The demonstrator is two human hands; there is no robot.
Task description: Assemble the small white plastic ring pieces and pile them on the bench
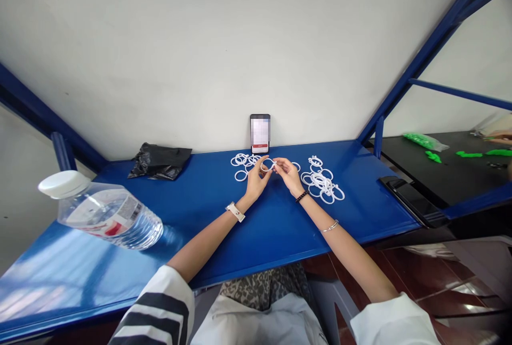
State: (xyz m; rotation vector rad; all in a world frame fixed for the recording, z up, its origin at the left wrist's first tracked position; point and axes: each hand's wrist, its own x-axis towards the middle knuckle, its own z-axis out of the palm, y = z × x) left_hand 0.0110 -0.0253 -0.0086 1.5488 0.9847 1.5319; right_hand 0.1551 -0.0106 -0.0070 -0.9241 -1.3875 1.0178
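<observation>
Fingertips of both hands close narrowly on one white ring (267,171) — the left hand (256,181) at its left side, the right hand (289,175) at its right. Held up over the far half of the blue table (224,238), the ring shows an open middle; its small end at the right fingers is too fine to make out.

Just beside the left hand, on the far side, lies a loose group of white rings (240,160), partly hidden by the fingers. To the right of the right hand sits a larger heap of rings (322,181), overlapping one another, while a single ring (296,166) shows just behind that hand.

Beyond the hands a phone (260,134) leans upright against the pale wall (224,57), its screen blurred. Far left of them rests a crumpled black bag (160,161); nearer, at the left, stands a capped clear bottle (112,217). At the table's right edge lies a dark, flat object (414,198) — beyond it, a black table (424,171) bears bright green pieces (433,157).
</observation>
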